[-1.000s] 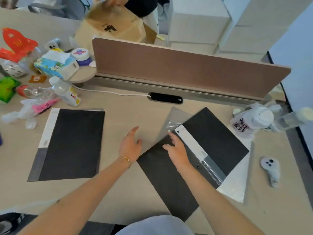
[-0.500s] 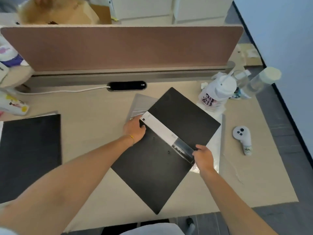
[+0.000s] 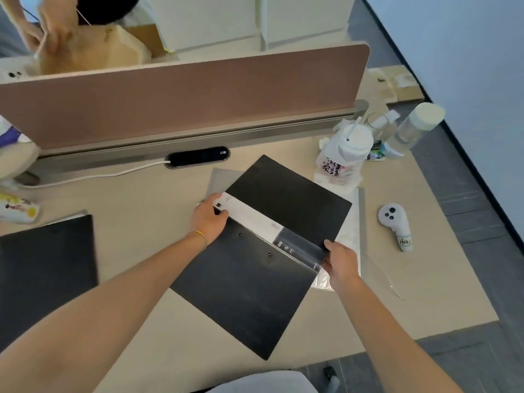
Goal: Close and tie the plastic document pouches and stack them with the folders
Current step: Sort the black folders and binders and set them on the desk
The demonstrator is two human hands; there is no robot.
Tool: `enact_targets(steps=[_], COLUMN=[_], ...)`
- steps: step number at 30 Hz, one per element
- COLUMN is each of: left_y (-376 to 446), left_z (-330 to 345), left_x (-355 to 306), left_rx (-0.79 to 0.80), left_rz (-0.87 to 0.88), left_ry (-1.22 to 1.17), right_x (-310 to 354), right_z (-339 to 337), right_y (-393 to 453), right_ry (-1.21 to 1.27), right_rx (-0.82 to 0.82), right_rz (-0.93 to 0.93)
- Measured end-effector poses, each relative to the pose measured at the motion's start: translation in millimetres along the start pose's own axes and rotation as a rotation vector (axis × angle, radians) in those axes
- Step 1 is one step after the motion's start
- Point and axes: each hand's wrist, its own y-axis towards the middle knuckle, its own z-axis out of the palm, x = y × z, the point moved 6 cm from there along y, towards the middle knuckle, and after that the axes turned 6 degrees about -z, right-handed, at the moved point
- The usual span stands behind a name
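An open black folder [image 3: 255,279] with a white and clear spine strip lies diagonally on the desk in front of me. My left hand [image 3: 208,218] grips the upper-left end of the spine. My right hand [image 3: 340,260] grips the lower-right end of the spine. A clear plastic pouch [image 3: 351,236] lies flat under the folder, showing at its right edge and at its top left corner. A second black folder [image 3: 48,273] lies closed at the far left of the desk.
A brown divider panel [image 3: 184,95] runs across the back of the desk, with a black cable port [image 3: 198,157] below it. A bagged drink cup [image 3: 344,154], clear bottles [image 3: 411,129] and a white controller [image 3: 395,225] stand to the right. Another person handles a paper bag [image 3: 93,49] behind the divider.
My hands moved from the middle of the folder to both ends of its spine and took hold. The view swung right, pushing the left folder toward the frame edge.
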Motion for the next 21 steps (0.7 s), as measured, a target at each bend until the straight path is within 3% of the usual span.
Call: enact_targets(steps=[7, 9, 12, 14, 18, 21], left_y=[-15.3, -24.4, -42.3, -55.7, -73.4, -85.1], left_z=[-51.3, -59.8, -65.5, -66.3, -78.2, -102.4], left_x=[3.0, 3.6, -9.5, -23.3, -41.5, -47.5], left_rx=[-0.064, -0.041, -0.075, -0.096, -0.062, -0.187], left_rz=[0.112, 0.195, 0.453, 0.589, 0.675, 0.703], left_ry=[0.0, 0.238, 0.636, 0.778, 0.661, 0.5], right_x=[47.4, 64.0, 85.9, 97.6, 123.9, 144.7], right_z=[33.0, 43.7, 60.6, 72.9, 96.1, 109.2], right_y=[-43.6, -59.0, -79.0, -90.2, -108.4, -117.4], right_ry=[0.1, 0.135, 0.124, 0.101, 0.099, 0.079], right_rx=[0.143, 0.18, 0.242, 0.289, 0.377, 0.447], right_rz=[-0.1, -0.116, -0.146, -0.172, -0.218, -0.272])
